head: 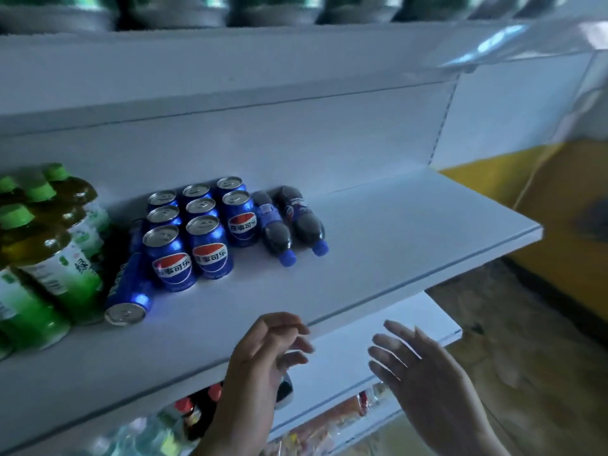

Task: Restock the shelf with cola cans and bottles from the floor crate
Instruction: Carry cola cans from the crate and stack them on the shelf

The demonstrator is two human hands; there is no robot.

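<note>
Several blue cola cans (202, 225) stand in rows on the white shelf (394, 245). One slim blue can (130, 291) lies on its side left of them. Two dark cola bottles (289, 222) with blue caps lie flat on the shelf to the right of the cans. My left hand (266, 353) hovers at the shelf's front edge, fingers loosely bent, holding nothing. My right hand (418, 373) is to its right, below the shelf edge, fingers spread and empty. The floor crate is out of view.
Green-capped tea bottles (49, 251) crowd the shelf's left end. Green bottles line the shelf above (273, 8). A lower shelf (362, 350) sits beneath, with red-capped bottles (197, 409) and packets under it. A yellow wall (559, 199) and floor lie at right.
</note>
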